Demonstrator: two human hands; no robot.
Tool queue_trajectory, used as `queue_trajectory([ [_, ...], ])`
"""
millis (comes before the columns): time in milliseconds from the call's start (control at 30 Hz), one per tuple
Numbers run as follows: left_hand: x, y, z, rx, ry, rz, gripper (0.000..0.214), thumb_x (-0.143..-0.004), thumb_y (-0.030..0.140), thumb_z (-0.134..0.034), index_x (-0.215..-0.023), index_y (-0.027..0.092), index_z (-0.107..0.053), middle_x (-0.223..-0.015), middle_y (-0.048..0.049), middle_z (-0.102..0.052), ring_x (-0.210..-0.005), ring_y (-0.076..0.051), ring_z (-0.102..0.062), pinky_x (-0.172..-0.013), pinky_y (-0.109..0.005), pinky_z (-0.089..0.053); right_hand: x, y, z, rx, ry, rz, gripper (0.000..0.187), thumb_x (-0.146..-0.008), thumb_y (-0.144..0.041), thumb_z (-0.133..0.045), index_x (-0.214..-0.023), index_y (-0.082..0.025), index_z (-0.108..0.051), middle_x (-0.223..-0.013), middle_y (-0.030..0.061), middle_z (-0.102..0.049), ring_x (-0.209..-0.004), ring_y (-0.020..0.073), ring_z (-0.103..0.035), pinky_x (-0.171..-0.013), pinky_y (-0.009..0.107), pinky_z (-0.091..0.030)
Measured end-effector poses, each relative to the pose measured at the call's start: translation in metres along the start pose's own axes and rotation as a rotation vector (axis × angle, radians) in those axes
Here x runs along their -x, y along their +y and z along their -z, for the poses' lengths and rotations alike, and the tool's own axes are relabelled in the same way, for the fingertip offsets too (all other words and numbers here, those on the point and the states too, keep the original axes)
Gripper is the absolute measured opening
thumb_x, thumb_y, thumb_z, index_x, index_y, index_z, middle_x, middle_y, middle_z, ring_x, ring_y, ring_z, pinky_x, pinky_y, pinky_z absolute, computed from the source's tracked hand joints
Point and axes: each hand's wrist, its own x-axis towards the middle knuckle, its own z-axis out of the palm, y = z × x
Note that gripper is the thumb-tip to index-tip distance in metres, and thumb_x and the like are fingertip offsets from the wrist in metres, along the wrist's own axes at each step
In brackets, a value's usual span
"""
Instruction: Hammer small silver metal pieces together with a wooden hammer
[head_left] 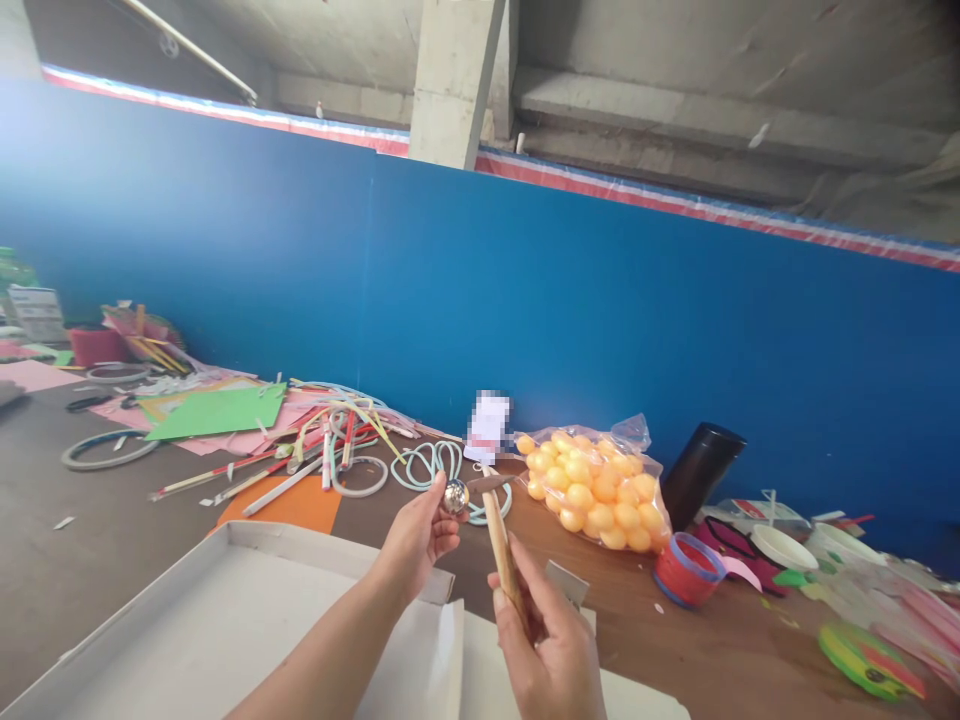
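My left hand (412,540) pinches a small shiny silver ball (455,497) between its thumb and fingers, above the table. Close by on the right, my right hand (551,645) is wrapped round the light wooden handle of a small hammer (499,540). The hammer points up and away from me, its dark brown head crossing the handle's top just right of the ball. Whether head and ball touch, I cannot tell. Beneath both hands lies an open white cardboard box (247,620).
A clear bag of orange balls (592,490) sits behind my right hand, beside a black tumbler (705,470) and a red cup (688,572). Light-blue cord coils (427,465), paper strips and a green sheet (221,412) lie to the left. A blue partition (480,290) closes the back.
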Motion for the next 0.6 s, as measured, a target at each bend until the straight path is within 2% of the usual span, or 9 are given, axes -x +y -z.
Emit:
queue_trajectory([
  [100,0.0009,-0.0003,0.0001,0.012,-0.009,-0.01,0.036,-0.073,0.047,-0.061,-0.073,0.011,-0.059,-0.061,-0.0065,-0.063,-0.042,-0.005,-0.052,-0.041,-0.015,-0.047,0.0,-0.0002,-0.0009,0.054,-0.008,0.036,0.042,-0.079,-0.029,-0.054,-0.12,-0.019,-0.058,-0.097,0.0081,-0.071,-0.081,0.02,-0.069,-0.073,0.024,-0.056],
  [467,0.0015,0.0022,-0.0017,0.049,-0.003,0.023,0.037,-0.075,0.048,-0.058,-0.071,0.011,-0.059,-0.063,-0.0071,-0.064,-0.042,-0.005,-0.053,-0.041,-0.015,-0.047,0.001,0.0013,-0.0005,-0.021,-0.029,-0.002,0.045,-0.081,-0.03,-0.053,-0.124,-0.018,-0.053,-0.102,0.0102,-0.069,-0.082,0.0196,-0.069,-0.075,0.025,-0.055],
  [600,0.0024,0.003,-0.0027,0.054,-0.003,0.035,0.036,-0.075,0.046,-0.06,-0.072,0.01,-0.059,-0.061,-0.0069,-0.063,-0.041,-0.005,-0.052,-0.04,-0.015,-0.047,0.0006,-0.0003,-0.0009,0.03,-0.056,0.011,0.043,-0.081,-0.03,-0.053,-0.123,-0.018,-0.055,-0.101,0.0101,-0.07,-0.084,0.0204,-0.068,-0.075,0.025,-0.056],
])
